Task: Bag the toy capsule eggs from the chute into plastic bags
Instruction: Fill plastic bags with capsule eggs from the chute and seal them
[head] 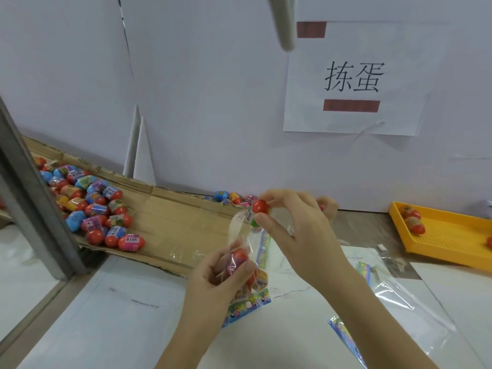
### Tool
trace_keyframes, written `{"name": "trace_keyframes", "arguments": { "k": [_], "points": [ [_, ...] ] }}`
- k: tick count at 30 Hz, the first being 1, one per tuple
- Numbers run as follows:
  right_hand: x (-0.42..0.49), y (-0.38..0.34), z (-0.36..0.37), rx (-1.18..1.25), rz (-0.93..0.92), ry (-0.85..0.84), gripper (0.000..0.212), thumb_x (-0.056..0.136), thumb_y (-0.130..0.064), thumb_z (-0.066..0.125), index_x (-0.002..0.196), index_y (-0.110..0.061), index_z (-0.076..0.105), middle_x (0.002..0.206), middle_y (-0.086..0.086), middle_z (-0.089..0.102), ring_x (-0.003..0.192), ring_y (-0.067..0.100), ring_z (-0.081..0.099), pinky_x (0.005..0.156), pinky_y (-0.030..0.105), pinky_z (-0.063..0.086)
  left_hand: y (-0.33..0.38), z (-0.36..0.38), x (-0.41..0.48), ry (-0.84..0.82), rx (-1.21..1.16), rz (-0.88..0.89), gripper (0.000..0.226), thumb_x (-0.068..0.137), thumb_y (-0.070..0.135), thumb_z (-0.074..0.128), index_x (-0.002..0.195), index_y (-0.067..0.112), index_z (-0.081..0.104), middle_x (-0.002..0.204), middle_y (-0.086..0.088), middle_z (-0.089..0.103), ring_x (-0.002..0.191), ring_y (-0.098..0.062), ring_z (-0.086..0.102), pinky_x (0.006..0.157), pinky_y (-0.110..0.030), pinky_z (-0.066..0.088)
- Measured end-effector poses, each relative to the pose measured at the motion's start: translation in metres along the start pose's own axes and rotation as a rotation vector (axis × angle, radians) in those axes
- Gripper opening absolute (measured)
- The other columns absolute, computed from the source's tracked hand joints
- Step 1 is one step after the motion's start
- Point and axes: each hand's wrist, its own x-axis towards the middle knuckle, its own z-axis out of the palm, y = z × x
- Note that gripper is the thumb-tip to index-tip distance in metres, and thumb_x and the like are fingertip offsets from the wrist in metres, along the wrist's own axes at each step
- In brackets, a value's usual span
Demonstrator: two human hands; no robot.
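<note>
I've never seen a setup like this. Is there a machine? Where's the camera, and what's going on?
No machine: these are a person's bare hands, filmed by one camera worn on the head, looking down. The left hand grips a clear plastic bag with eggs already inside. The right hand pinches a red toy egg at the bag's mouth. To the left, a cardboard chute holds a pile of eggs. To the right lie spare bags and a yellow tray with a few eggs.
</note>
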Motion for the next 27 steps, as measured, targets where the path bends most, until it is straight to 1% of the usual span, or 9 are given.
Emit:
{"name": "trace_keyframes", "arguments": {
  "k": [3, 7, 12, 16, 18, 20, 23, 25, 27],
  "points": [
    [-0.001, 0.001, 0.001, -0.045, -0.016, -0.047, 0.033, 0.087, -0.056, 0.045, 0.098, -0.032, 0.065, 0.101, -0.022, 0.059, 0.105, 0.003, 0.045, 0.083, 0.027, 0.015, 0.002, 0.001, 0.000, -0.011, -0.004, 0.023, 0.041, 0.049, 0.038, 0.081, 0.089, 0.048, 0.075, 0.091, 0.003, 0.077, 0.082, -0.015, 0.074, 0.062, -0.020, 0.057],
    [-0.002, 0.001, 0.001, -0.103, -0.036, -0.122, 0.034, 0.086, -0.054, 0.047, 0.100, -0.032, 0.068, 0.110, -0.012, 0.055, 0.110, 0.007, 0.038, 0.086, 0.027, 0.015, 0.002, 0.000, 0.000, -0.029, -0.015, 0.026, 0.045, 0.052, 0.037, 0.081, 0.096, 0.041, 0.075, 0.095, 0.000, 0.077, 0.084, -0.019, 0.075, 0.064, -0.023, 0.058],
    [0.000, 0.005, -0.006, -0.043, -0.007, -0.295, 0.019, 0.090, -0.048, 0.054, 0.101, -0.035, 0.063, 0.110, -0.022, 0.047, 0.113, -0.002, 0.030, 0.094, 0.024, 0.013, 0.001, 0.001, -0.002, -0.044, -0.016, 0.029, 0.049, 0.052, 0.039, 0.080, 0.101, 0.038, 0.074, 0.095, 0.000, 0.077, 0.084, -0.020, 0.074, 0.064, -0.023, 0.058],
    [0.004, 0.010, -0.012, 0.091, 0.105, -0.486, 0.019, 0.083, -0.058, 0.046, 0.093, -0.043, 0.051, 0.107, -0.028, 0.043, 0.110, -0.007, 0.028, 0.094, 0.018, 0.011, 0.003, 0.003, -0.005, -0.061, 0.028, 0.069, 0.070, 0.060, 0.041, 0.080, 0.126, 0.040, 0.057, 0.107, 0.009, 0.074, 0.093, -0.013, 0.073, 0.069, -0.021, 0.058],
    [0.006, 0.013, -0.015, 0.197, 0.204, -0.566, 0.029, 0.076, -0.069, 0.042, 0.089, -0.044, 0.050, 0.105, -0.028, 0.046, 0.107, -0.008, 0.035, 0.096, 0.022, 0.019, 0.002, 0.004, -0.007, -0.053, 0.058, 0.144, 0.069, 0.071, 0.050, 0.077, 0.132, 0.055, 0.044, 0.120, 0.013, 0.068, 0.101, -0.012, 0.070, 0.075, -0.024, 0.058],
    [0.007, 0.015, -0.016, 0.375, 0.341, -0.612, 0.038, 0.071, -0.072, 0.042, 0.091, -0.042, 0.055, 0.104, -0.022, 0.054, 0.099, -0.010, 0.050, 0.092, 0.025, 0.038, 0.003, 0.005, -0.009, -0.019, 0.081, 0.209, 0.054, 0.080, 0.058, 0.065, 0.127, 0.067, 0.039, 0.131, 0.016, 0.060, 0.109, -0.014, 0.067, 0.078, -0.026, 0.058],
    [0.007, 0.015, -0.015, 0.601, 0.496, -0.668, 0.042, 0.072, -0.058, 0.053, 0.099, -0.026, 0.060, 0.099, -0.007, 0.067, 0.091, 0.010, 0.066, 0.079, 0.032, 0.056, 0.001, 0.004, -0.011, -0.014, 0.228, 0.318, 0.038, 0.090, 0.052, 0.051, 0.121, 0.070, 0.039, 0.134, 0.028, 0.051, 0.113, -0.007, 0.063, 0.082, -0.025, 0.057],
    [0.007, 0.014, -0.014, 0.776, 0.594, -0.626, 0.038, 0.075, -0.044, 0.060, 0.100, -0.016, 0.062, 0.091, 0.000, 0.071, 0.079, 0.019, 0.069, 0.068, 0.031, 0.058, -0.002, 0.004, -0.012, -0.035, 0.349, 0.363, 0.035, 0.093, 0.050, 0.044, 0.120, 0.071, 0.038, 0.134, 0.035, 0.044, 0.116, 0.001, 0.058, 0.084, -0.023, 0.057],
    [0.008, 0.013, -0.014, 0.882, 0.652, -0.550, 0.028, 0.082, -0.031, 0.062, 0.099, -0.010, 0.063, 0.083, 0.003, 0.072, 0.068, 0.020, 0.068, 0.060, 0.028, 0.057, -0.006, 0.004, -0.012, -0.049, 0.459, 0.405, 0.031, 0.095, 0.054, 0.036, 0.121, 0.072, 0.037, 0.145, 0.039, 0.031, 0.131, 0.004, 0.043, 0.097, -0.025, 0.050]
  ]
}}
